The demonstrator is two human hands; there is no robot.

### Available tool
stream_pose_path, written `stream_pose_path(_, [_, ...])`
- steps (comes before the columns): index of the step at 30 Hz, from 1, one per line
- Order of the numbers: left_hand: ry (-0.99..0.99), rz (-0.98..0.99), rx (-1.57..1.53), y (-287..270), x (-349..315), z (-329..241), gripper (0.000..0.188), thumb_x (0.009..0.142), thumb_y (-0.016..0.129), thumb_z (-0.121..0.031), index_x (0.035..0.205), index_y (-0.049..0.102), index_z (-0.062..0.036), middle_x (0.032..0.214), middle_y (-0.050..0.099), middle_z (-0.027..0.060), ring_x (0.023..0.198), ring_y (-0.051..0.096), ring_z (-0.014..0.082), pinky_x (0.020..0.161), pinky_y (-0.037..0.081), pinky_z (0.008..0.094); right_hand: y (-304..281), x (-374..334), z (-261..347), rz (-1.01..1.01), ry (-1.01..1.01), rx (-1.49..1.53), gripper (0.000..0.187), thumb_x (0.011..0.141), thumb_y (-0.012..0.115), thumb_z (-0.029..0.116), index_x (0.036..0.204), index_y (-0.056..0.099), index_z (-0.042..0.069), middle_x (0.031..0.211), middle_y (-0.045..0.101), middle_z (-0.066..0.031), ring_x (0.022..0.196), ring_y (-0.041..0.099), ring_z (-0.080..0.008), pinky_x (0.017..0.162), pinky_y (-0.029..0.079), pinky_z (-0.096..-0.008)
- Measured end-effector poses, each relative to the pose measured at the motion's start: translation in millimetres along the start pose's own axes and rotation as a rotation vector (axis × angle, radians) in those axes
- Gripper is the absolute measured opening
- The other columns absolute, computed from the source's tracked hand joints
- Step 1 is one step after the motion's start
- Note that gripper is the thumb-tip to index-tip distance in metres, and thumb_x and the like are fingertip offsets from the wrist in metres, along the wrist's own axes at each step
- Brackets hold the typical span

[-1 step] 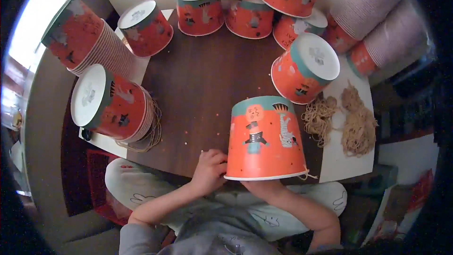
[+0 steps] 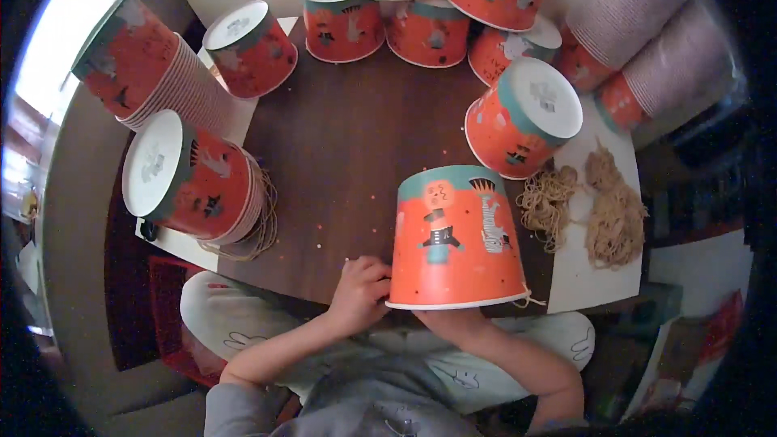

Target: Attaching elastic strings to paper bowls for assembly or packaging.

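Observation:
An orange paper bucket (image 2: 457, 251) with a teal band hangs upside down in front of me, its open rim toward my lap. My right hand (image 2: 453, 325) reaches up under the rim and holds the bucket from inside; its fingers are hidden there. At the rim's left side, my left hand (image 2: 362, 295) is closed with curled fingers touching the edge. Whatever it pinches is too small to make out. A short end of tan string (image 2: 530, 299) sticks out at the rim's right side.
Several similar buckets stand upside down along the brown table's (image 2: 348, 129) far side. Nested bucket stacks lean at left (image 2: 214, 186), one with string loops. Tangled tan string (image 2: 613, 218) lies at right on white board, below plastic-wrapped stacks (image 2: 627, 8).

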State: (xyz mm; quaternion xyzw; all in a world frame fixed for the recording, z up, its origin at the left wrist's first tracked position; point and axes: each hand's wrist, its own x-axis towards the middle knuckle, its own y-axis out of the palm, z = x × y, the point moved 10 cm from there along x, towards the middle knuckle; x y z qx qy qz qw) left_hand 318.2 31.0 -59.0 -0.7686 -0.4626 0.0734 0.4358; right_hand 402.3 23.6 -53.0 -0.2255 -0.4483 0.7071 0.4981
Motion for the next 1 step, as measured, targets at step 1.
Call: stream_pose_path(1, [-0.013,0.004,0.025,0.8,0.1,1.2,0.027,0.056,0.067,-0.014,0.082,0.062,-0.0096,0.094,0.054,0.0045,0.091,0.047,0.0239,0.073,0.037,0.0421,1.8,-0.1,1.2,0.000,-0.044,0.003,0.030,0.081,0.052,0.029,0.100,0.047,0.007,0.097,0.053,-0.0124,0.091,0.052,-0.0271,0.078,0.043,-0.0393])
